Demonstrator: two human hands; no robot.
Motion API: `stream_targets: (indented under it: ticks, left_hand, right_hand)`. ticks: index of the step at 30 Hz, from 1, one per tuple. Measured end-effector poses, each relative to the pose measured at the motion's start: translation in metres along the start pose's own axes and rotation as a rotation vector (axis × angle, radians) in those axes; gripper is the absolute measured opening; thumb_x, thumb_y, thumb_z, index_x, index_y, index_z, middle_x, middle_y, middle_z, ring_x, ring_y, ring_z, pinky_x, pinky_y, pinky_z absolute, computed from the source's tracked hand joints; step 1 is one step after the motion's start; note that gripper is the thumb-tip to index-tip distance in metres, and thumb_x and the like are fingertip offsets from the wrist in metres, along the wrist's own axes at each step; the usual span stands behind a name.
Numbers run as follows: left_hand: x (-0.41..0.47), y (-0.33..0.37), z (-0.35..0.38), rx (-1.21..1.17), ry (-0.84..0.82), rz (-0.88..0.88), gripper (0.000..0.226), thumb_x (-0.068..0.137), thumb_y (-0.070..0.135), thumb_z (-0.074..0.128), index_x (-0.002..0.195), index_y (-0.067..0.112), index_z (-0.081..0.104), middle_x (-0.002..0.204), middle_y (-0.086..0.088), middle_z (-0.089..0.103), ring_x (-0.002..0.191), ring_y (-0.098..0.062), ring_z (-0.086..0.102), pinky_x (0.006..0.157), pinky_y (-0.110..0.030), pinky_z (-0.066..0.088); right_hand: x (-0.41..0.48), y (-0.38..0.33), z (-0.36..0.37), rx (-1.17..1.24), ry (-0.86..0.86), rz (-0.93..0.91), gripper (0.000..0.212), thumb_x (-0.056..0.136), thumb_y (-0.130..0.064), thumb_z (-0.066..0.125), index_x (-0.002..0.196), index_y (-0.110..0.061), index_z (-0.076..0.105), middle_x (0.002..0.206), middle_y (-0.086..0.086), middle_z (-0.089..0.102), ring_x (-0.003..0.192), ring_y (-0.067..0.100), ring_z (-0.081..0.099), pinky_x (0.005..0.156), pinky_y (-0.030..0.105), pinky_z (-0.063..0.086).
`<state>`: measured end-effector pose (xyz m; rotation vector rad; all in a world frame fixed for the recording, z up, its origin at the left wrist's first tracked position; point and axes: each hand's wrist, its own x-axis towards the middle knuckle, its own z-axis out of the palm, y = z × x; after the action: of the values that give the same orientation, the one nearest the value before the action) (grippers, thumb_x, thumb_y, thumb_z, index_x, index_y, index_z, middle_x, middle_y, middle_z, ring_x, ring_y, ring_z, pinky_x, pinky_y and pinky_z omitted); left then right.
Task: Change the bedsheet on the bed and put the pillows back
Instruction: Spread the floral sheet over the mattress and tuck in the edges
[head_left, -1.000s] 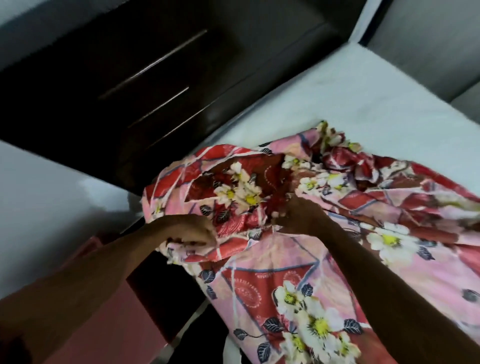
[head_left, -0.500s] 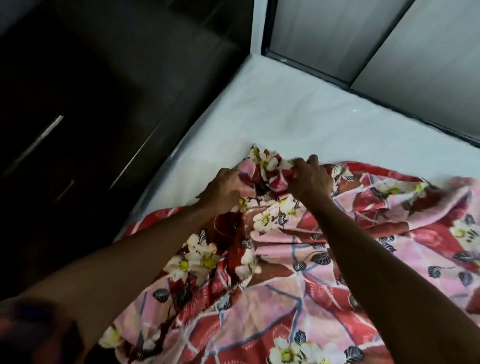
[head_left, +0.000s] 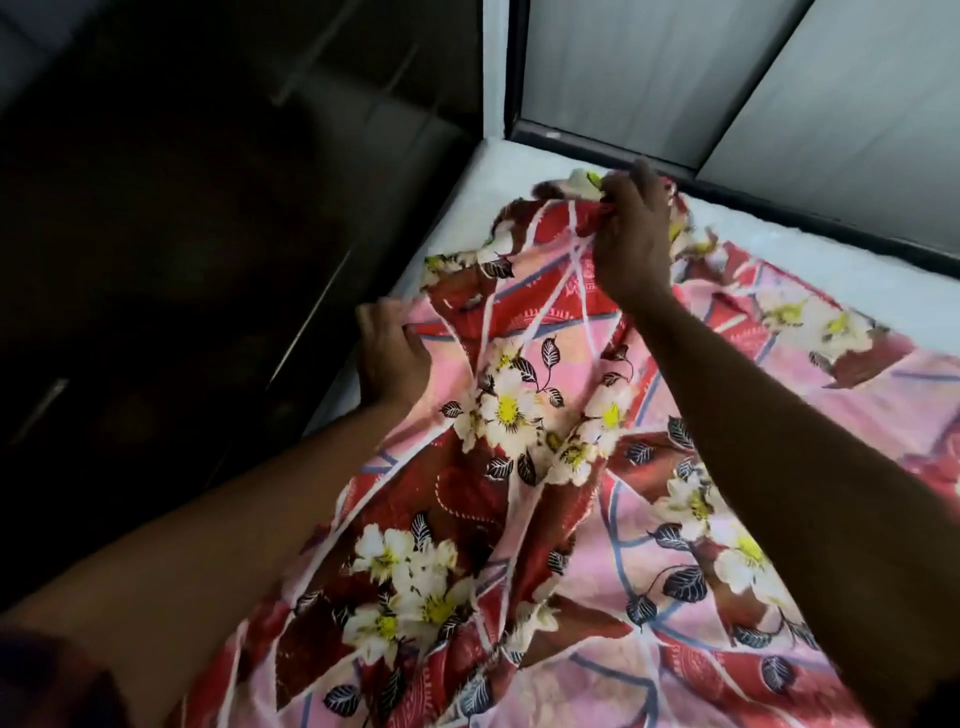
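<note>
A red and pink floral bedsheet (head_left: 545, 467) is spread in folds over a white mattress (head_left: 467, 208). A bunched corner of it is gripped by the right hand (head_left: 634, 234) near the far mattress corner, while its edge is held by the left hand (head_left: 392, 358) at the bedside. Dark furniture (head_left: 182, 234) is seen alongside, with grey panels (head_left: 675, 78) beyond.

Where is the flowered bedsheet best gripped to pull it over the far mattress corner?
Best grip: its bunched corner, taken from above, where the right hand holds it. The left hand holds the side edge. The bedsheet lies slack and folded, and the mattress corner beyond it is bare.
</note>
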<state>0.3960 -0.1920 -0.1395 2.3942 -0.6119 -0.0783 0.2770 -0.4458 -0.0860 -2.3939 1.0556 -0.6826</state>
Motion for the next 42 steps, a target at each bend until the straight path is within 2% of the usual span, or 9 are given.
stream_targets:
  ticks: [1, 4, 9, 17, 21, 26, 33, 38, 42]
  left_hand:
    - [-0.003, 0.0, 0.0, -0.002, 0.007, 0.046, 0.032, 0.085, -0.002, 0.052, 0.117, 0.003, 0.055, 0.124, -0.021, 0.049, 0.104, -0.038, 0.054, 0.083, -0.041, 0.043]
    - [-0.011, 0.009, 0.006, -0.047, 0.001, 0.137, 0.037, 0.079, 0.0, 0.054, 0.116, 0.005, 0.058, 0.12, -0.018, 0.05, 0.1, -0.031, 0.053, 0.075, -0.037, 0.044]
    - [-0.02, 0.021, 0.03, -0.105, -0.293, 0.387, 0.023, 0.084, 0.013, 0.053, 0.106, 0.011, 0.061, 0.106, -0.006, 0.052, 0.09, -0.022, 0.057, 0.072, -0.039, 0.051]
    - [-0.001, 0.058, 0.078, 0.088, -0.453, 0.577, 0.04, 0.083, 0.017, 0.065, 0.123, 0.014, 0.063, 0.122, -0.005, 0.059, 0.114, -0.028, 0.051, 0.093, -0.045, 0.047]
    - [0.013, 0.095, 0.106, 0.314, -0.59, 0.597, 0.068, 0.087, 0.037, 0.066, 0.15, 0.026, 0.041, 0.146, -0.003, 0.044, 0.131, -0.027, 0.039, 0.102, -0.053, 0.042]
    - [0.059, 0.133, 0.142, 0.424, -0.717, 0.352, 0.081, 0.095, 0.057, 0.052, 0.159, 0.038, 0.006, 0.167, -0.011, -0.003, 0.15, -0.046, 0.002, 0.12, -0.062, 0.004]
    - [0.149, 0.134, 0.181, 0.525, -0.713, 0.321, 0.082, 0.093, 0.067, 0.043, 0.159, 0.033, 0.009, 0.167, -0.002, -0.008, 0.148, -0.046, -0.017, 0.119, -0.065, 0.001]
    - [0.186, 0.141, 0.184, 0.61, -0.705, 0.416, 0.082, 0.097, 0.067, 0.036, 0.16, 0.025, 0.003, 0.166, -0.011, -0.01, 0.15, -0.037, -0.019, 0.117, -0.053, -0.018]
    - [0.225, 0.129, 0.198, 0.603, -0.726, 0.413, 0.092, 0.089, 0.08, 0.032, 0.159, 0.031, -0.002, 0.166, -0.007, -0.013, 0.149, -0.039, -0.022, 0.119, -0.056, -0.017]
  right_hand:
    - [-0.002, -0.002, 0.007, 0.03, -0.046, -0.027, 0.039, 0.093, -0.011, 0.046, 0.131, -0.015, 0.056, 0.147, 0.014, 0.045, 0.128, 0.035, 0.049, 0.1, 0.047, 0.049]
    - [-0.029, 0.012, 0.021, -0.053, -0.147, 0.032, 0.057, 0.088, -0.006, 0.056, 0.14, -0.025, 0.044, 0.158, 0.006, 0.032, 0.125, 0.035, 0.052, 0.085, 0.046, 0.055]
    - [-0.088, 0.055, 0.029, -0.188, -0.496, 0.247, 0.05, 0.091, -0.036, 0.059, 0.138, -0.032, 0.041, 0.137, 0.009, 0.053, 0.108, 0.036, 0.059, 0.086, 0.053, 0.054]
    - [-0.104, 0.077, 0.013, -0.16, -0.174, 0.283, 0.051, 0.09, -0.042, 0.058, 0.138, -0.028, 0.048, 0.145, 0.004, 0.045, 0.131, 0.031, 0.041, 0.101, 0.056, 0.044]
    - [-0.085, 0.086, 0.017, -0.156, -0.123, 0.265, 0.058, 0.092, -0.048, 0.059, 0.144, -0.027, 0.042, 0.158, 0.008, 0.031, 0.144, 0.036, 0.029, 0.111, 0.06, 0.033]
    - [-0.056, 0.107, 0.038, -0.188, -0.215, 0.405, 0.072, 0.091, -0.062, 0.055, 0.152, -0.035, 0.029, 0.167, 0.007, 0.013, 0.153, 0.034, 0.012, 0.118, 0.061, 0.018]
    - [-0.033, 0.13, 0.062, -0.221, -0.192, 0.244, 0.076, 0.092, -0.069, 0.046, 0.156, -0.033, 0.027, 0.167, 0.013, 0.011, 0.155, 0.032, 0.003, 0.121, 0.058, -0.005]
    - [0.012, 0.137, 0.073, -0.221, -0.29, 0.174, 0.082, 0.089, -0.072, 0.049, 0.157, -0.034, 0.024, 0.169, 0.011, 0.004, 0.155, 0.032, -0.002, 0.122, 0.059, 0.0]
    - [0.039, 0.143, 0.084, -0.197, -0.323, 0.15, 0.079, 0.092, -0.072, 0.045, 0.158, -0.037, 0.018, 0.169, 0.009, -0.001, 0.155, 0.033, -0.005, 0.122, 0.061, 0.0]
